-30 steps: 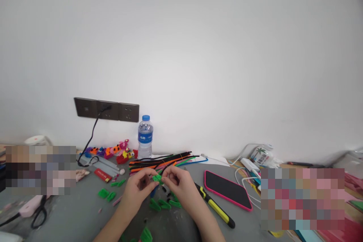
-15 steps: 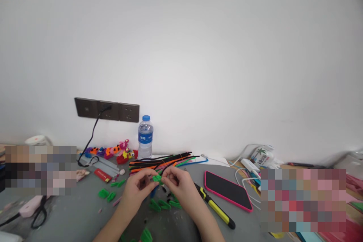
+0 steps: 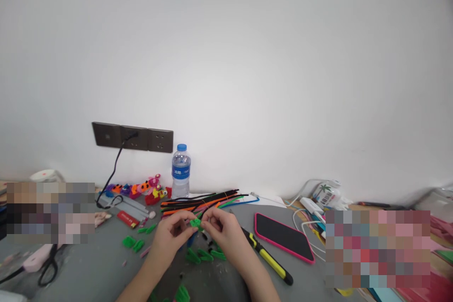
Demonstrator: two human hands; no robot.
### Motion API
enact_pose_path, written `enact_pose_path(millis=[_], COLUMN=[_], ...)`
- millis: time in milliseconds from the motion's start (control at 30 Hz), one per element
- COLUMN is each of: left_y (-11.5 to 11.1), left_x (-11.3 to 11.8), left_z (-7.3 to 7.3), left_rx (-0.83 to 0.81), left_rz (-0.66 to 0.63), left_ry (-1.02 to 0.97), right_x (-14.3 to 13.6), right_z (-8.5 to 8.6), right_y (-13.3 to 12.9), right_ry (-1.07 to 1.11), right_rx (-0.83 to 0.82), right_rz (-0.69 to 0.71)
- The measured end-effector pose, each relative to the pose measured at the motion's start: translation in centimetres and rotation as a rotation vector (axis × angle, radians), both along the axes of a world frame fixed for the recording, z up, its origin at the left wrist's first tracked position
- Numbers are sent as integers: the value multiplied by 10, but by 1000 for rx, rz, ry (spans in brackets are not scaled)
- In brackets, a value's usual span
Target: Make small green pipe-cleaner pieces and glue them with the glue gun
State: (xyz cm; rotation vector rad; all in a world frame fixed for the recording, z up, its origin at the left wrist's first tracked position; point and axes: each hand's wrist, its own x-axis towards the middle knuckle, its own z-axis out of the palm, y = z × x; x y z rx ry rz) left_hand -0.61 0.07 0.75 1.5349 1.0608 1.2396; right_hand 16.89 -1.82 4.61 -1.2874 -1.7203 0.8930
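A small green piece of bent pipe cleaner point(image 3: 195, 223) is pinched between my two hands above the grey table. My left hand point(image 3: 173, 233) grips its left side with thumb and forefinger. From the other side, the fingertips of my right hand point(image 3: 224, 230) are closed on it too. Below the hands lie several folded green pipe cleaner loops point(image 3: 205, 255); more green loops point(image 3: 133, 243) rest to the left. Just behind is a bundle of long pipe cleaners point(image 3: 201, 204) in black, orange, green and blue.
A water bottle point(image 3: 181, 172) stands by the wall, beside colourful fuzzy figures point(image 3: 141, 188). To the right are a yellow-black cutter-like tool point(image 3: 271, 260) and a pink-edged phone point(image 3: 283, 237). A pink device with a black cord point(image 3: 38, 257) is at left, white cables point(image 3: 300, 219) at right.
Almost nothing differs. Both hands keep their pinch on the green pipe cleaner piece, and the view has shifted very slightly.
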Motion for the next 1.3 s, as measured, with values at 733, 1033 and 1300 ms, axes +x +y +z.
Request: enact_pose_path(millis=[733, 1033, 1300], left_y=[2, 4, 5], left_x=[0, -1, -2], left_z=[-5, -5, -6], left_rx=[-27, 14, 29], left_rz=[-4, -28, -26], left_ry=[-15, -4, -19], right_x=[1, 0, 0], right_z=[-5, -4, -5], right_y=[1, 1, 2], right_ry=[8, 10, 3], right_rx=[-12, -3, 2], right_rz=[1, 5, 0])
